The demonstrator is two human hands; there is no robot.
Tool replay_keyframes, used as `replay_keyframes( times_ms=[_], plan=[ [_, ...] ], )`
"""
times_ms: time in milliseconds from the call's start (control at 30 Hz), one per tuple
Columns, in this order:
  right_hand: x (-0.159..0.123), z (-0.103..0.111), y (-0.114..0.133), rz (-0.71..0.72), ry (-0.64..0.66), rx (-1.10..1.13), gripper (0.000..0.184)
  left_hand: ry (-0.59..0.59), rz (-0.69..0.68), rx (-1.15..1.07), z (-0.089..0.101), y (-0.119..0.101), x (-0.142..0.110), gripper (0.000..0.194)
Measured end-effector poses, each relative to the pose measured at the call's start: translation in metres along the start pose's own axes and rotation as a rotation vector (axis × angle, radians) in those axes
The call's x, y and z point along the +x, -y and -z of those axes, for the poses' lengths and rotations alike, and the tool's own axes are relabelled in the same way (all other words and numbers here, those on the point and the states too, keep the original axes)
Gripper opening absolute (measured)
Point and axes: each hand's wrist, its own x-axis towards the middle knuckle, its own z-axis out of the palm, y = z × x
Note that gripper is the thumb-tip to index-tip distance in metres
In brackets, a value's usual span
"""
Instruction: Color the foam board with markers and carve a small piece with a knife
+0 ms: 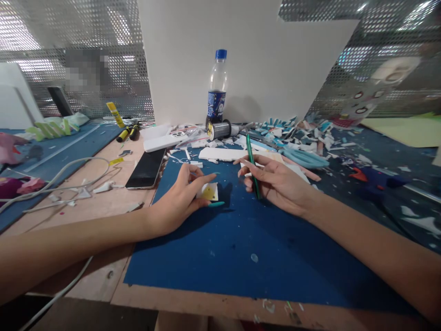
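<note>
My left hand (179, 197) rests on the blue cutting mat (241, 248) and pinches a small white piece with a yellow patch (209, 191) between thumb and fingers. My right hand (275, 181) lies just to its right, palm up, fingers curled round a thin green tool like a pen or craft knife (252, 163) that points away from me. The two hands are a few centimetres apart. A white foam strip (223, 154) lies just beyond them on the mat.
A cola bottle with a blue cap (217, 92) stands before a white board. A dark phone (146, 168) and white cables (62, 177) lie left. Foam scraps in white, teal and pink (299, 133) litter the right. Yellow markers (128, 133) sit far left.
</note>
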Motion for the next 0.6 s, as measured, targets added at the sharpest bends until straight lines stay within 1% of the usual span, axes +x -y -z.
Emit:
replay_keyframes(
  times_ms=[67,133,267,333,400,467,600],
  plan=[
    [0.0002,0.0008,-0.0006,0.001,0.036,-0.004,0.021,0.000,0.007,-0.018,0.0004,0.0001,0.0004,0.035],
    [0.0001,0.0010,-0.0010,0.000,0.059,-0.028,0.024,-0.003,0.008,-0.050,0.0011,0.0005,0.0007,0.034],
    [-0.0016,-0.0008,-0.0008,-0.005,0.093,-0.125,0.026,-0.020,0.008,-0.152,0.0020,0.0035,0.0006,0.044],
    [-0.0022,-0.0025,-0.0013,0.003,0.094,-0.179,0.030,-0.028,0.018,-0.188,0.0020,0.0049,0.0004,0.051],
    [-0.0020,-0.0038,-0.0026,0.026,0.088,-0.248,0.032,-0.043,0.023,-0.203,0.0018,0.0053,0.0002,0.055],
    [-0.0010,-0.0042,-0.0045,0.066,0.087,-0.328,0.030,-0.058,0.041,-0.227,0.0020,0.0045,0.0002,0.057],
    [0.0011,-0.0019,-0.0074,0.154,0.067,-0.433,0.030,-0.058,0.095,-0.301,0.0050,0.0013,0.0011,0.048]
  ],
)
